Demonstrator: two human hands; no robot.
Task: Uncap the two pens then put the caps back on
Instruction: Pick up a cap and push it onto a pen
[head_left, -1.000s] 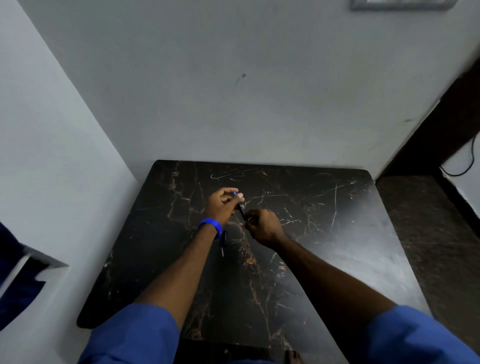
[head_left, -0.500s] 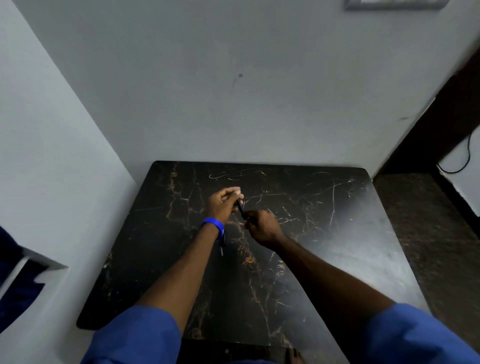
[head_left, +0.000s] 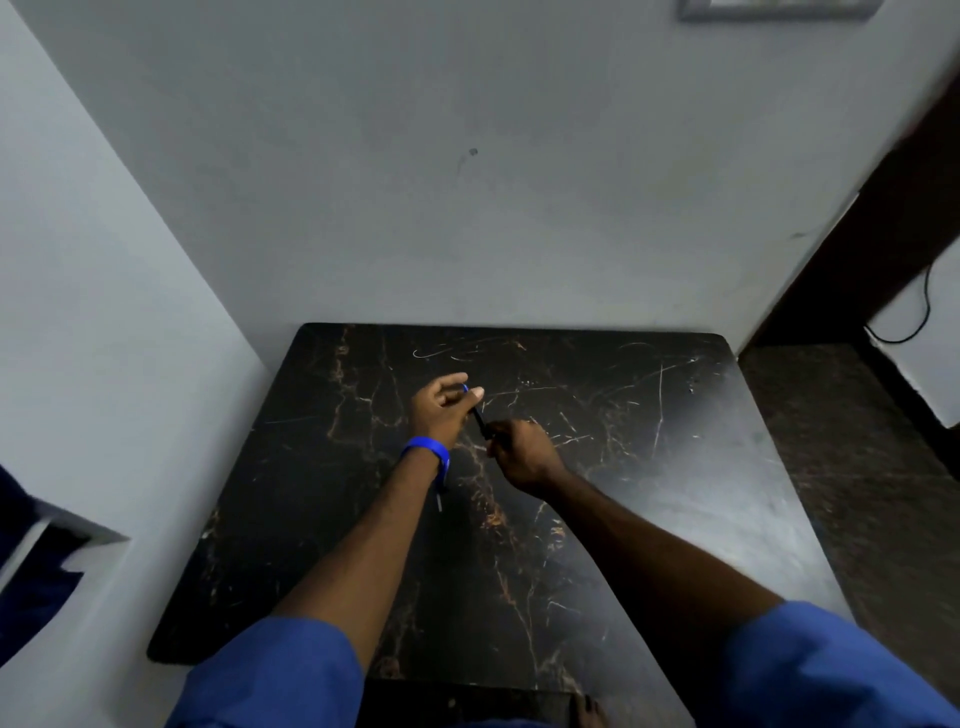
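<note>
A thin dark pen (head_left: 479, 420) with a blue end spans the gap between my two hands above the black marble table (head_left: 649, 467). My left hand (head_left: 441, 408), with a blue wristband, pinches the pen's upper blue end between thumb and fingertips. My right hand (head_left: 519, 452) is closed around the pen's lower end. A second pen-like thing (head_left: 440, 493) lies on the table just under my left wrist, mostly hidden by it. I cannot tell whether either cap is on or off.
The table stands in a corner, with grey walls (head_left: 467, 182) behind and to the left. A dark floor (head_left: 857, 493) lies to the right, with a black cable (head_left: 919, 317) on the wall. My blue sleeves fill the bottom.
My left fingers have spread a little and the pen's blue end shows again between them. Both hands stay at the same spot over the table.
</note>
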